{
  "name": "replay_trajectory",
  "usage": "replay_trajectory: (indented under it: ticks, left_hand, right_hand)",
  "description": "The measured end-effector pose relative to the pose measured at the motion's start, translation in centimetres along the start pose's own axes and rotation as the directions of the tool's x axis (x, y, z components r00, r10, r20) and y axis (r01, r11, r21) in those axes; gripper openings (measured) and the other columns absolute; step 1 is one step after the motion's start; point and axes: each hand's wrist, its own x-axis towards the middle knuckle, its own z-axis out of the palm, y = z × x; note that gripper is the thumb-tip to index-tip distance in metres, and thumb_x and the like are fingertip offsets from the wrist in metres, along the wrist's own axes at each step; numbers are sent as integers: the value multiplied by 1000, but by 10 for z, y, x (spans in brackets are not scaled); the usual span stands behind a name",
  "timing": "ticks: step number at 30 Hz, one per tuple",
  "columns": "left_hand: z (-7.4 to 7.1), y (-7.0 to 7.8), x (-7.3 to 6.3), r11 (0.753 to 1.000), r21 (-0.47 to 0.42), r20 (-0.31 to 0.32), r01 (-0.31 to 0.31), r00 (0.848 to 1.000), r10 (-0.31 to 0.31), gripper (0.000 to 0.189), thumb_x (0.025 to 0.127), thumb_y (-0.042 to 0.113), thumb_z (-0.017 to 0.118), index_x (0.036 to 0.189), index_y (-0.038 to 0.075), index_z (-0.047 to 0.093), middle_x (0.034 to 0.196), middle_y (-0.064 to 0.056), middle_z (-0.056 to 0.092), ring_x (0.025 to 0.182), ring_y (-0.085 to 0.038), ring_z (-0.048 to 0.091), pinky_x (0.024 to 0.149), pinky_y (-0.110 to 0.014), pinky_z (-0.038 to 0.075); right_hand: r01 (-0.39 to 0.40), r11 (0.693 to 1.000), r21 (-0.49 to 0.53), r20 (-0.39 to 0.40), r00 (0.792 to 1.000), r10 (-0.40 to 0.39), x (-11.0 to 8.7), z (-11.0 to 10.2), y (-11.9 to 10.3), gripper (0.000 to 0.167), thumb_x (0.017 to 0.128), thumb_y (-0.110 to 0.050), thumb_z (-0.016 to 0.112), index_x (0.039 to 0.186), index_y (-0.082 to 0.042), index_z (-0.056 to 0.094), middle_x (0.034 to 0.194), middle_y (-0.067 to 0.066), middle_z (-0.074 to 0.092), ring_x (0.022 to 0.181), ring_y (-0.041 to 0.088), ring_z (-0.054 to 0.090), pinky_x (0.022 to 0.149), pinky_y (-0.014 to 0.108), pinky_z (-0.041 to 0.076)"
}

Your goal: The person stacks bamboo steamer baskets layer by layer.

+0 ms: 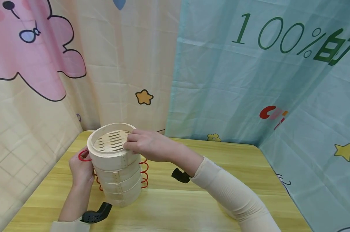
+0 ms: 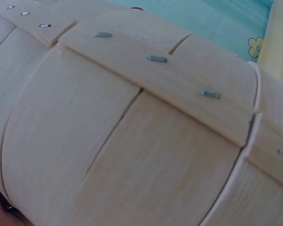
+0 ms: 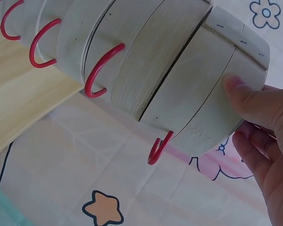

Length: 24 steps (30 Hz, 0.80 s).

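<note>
A tall stack of round bamboo steamer baskets [image 1: 117, 180] stands on the table, red loop handles down both sides. Its top basket [image 3: 188, 94] sits slightly askew on the one below, with a slatted base [image 1: 112, 141] showing inside. My right hand [image 1: 147, 145] pinches this basket's rim, thumb on the outer wall and fingers over the edge. On the opposite side my left hand [image 1: 81, 167] holds the top basket by its red handle [image 1: 83, 156], the fingertips partly hidden. Stapled bamboo bands [image 2: 155, 61] fill the left wrist view.
The wooden table [image 1: 198, 199] runs back to printed curtains [image 1: 215, 90] on the far side and both flanks. Part of a pale yellow round thing [image 1: 225, 211] shows beneath my right sleeve. Black wrist cameras [image 1: 96, 214] sit at both cuffs.
</note>
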Motion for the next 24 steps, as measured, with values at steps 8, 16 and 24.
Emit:
replay_trajectory:
  ticks: [8,16,24]
  left_hand:
    - [1,1,0,1000,-14,4,10,1000,-10,19,82,1,66,85,18,74,74,11,66,73,-5,59,62,-14,50]
    - [2,-1,0,1000,-20,-14,-19,1000,19,23,82,-3,64,81,18,73,72,11,65,74,-4,59,63,-12,49]
    - [3,-1,-1,1000,-18,-21,-20,1000,20,21,82,-1,65,81,18,73,71,12,65,75,-5,59,63,-12,49]
  right_hand:
    - [-1,1000,-7,2,1000,1,-1,0,-1,25,85,-11,66,111,-13,64,105,-2,60,102,13,47,86,15,40]
    - [-8,1000,-2,7,1000,8,-2,1,-3,25,86,-10,65,111,-14,64,105,-3,59,101,13,47,85,16,41]
    - [-8,1000,-3,0,1000,8,-3,2,-3,26,86,-10,65,111,-13,63,107,-3,60,104,13,47,88,17,39]
